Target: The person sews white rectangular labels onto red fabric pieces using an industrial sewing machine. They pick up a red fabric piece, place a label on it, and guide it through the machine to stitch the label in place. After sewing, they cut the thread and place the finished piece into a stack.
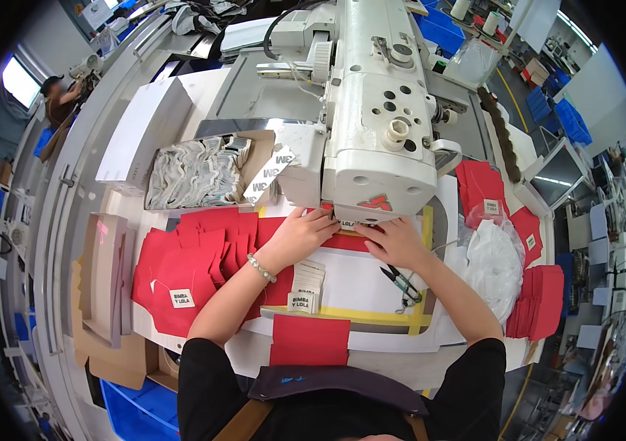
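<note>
Red fabric [348, 243] partly hidden under sewing machine [378, 165].

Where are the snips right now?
In the head view, the snips lie right of centre, just below the right hand and close to the yellow tape.

Bright, even light, glaring window [20, 82] upper left, fisheye-bent edges, black corners, soft outer background

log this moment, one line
left hand: left of white label | right hand: right of it | red piece: between both | sewing machine: beyond hands | snips: nearer person
</note>
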Demonstrator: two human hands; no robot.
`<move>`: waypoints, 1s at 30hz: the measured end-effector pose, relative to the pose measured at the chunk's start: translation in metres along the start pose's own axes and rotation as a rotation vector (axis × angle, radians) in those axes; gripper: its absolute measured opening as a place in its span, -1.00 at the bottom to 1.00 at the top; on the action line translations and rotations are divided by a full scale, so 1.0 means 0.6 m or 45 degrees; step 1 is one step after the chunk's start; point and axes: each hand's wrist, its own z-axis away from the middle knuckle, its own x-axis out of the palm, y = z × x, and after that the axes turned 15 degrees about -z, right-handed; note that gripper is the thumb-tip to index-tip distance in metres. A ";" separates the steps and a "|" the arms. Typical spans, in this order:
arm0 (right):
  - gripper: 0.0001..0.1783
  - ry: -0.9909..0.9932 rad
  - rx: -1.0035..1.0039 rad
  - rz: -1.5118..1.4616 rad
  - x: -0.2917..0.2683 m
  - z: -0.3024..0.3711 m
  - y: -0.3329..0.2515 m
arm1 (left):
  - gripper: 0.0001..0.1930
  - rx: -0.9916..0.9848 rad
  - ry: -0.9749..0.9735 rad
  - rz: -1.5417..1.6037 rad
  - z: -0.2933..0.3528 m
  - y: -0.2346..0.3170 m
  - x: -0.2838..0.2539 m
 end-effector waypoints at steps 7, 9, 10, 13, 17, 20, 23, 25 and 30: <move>-0.63 0.015 0.017 -0.035 0.004 0.004 0.002 | -0.66 -0.028 -0.144 0.129 -0.002 0.000 0.012; -0.62 0.008 0.033 -0.060 0.004 0.003 0.002 | -0.64 -0.030 -0.166 0.153 -0.002 -0.002 0.014; -0.62 0.016 0.038 -0.068 0.004 0.003 0.002 | -0.64 -0.016 -0.163 0.138 -0.004 -0.003 0.015; -0.63 0.035 0.055 -0.085 0.002 0.002 0.002 | -0.64 0.012 -0.163 0.124 -0.008 -0.004 0.014; -0.65 0.029 0.092 -0.094 0.004 0.004 0.004 | -0.61 0.021 -0.180 0.169 -0.012 -0.003 0.017; -0.67 0.025 0.083 -0.085 0.004 0.003 0.006 | -0.59 0.036 -0.177 0.169 -0.016 -0.003 0.019; -0.69 -0.008 0.108 -0.099 0.001 0.001 0.003 | -0.57 0.025 -0.195 0.180 -0.017 -0.003 0.017; -0.69 -0.015 0.122 -0.108 0.001 0.001 0.002 | -0.56 0.017 -0.209 0.173 -0.016 -0.001 0.017; -0.69 0.046 0.081 -0.074 0.002 -0.001 0.002 | -0.53 -0.031 -0.309 0.214 -0.018 0.001 0.012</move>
